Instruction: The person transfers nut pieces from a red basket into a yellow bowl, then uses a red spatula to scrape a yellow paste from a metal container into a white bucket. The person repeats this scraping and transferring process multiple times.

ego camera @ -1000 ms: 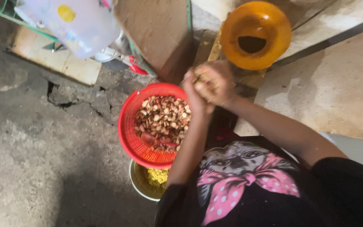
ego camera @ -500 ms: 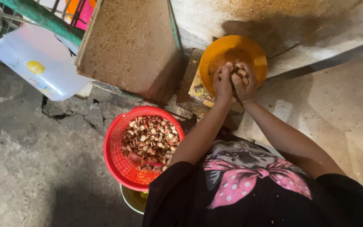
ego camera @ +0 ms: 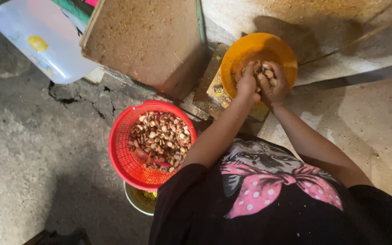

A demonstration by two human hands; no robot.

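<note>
Red basket (ego camera: 125, 156) of nuts (ego camera: 159, 138) now sits lower left of centre, shifted down-frame since earlier. Orange bowl (ego camera: 246, 52) upper centre. Left hand (ego camera: 247, 83) and right hand (ego camera: 273, 84) stay pressed together over it, cupped closed around nuts.

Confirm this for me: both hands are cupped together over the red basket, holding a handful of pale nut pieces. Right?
Not quite. The head view shows the left hand and right hand cupped together over the orange bowl, not the red basket. They do hold a handful of pale nut pieces. The basket sits apart, to the person's left, full of similar pieces.
</note>
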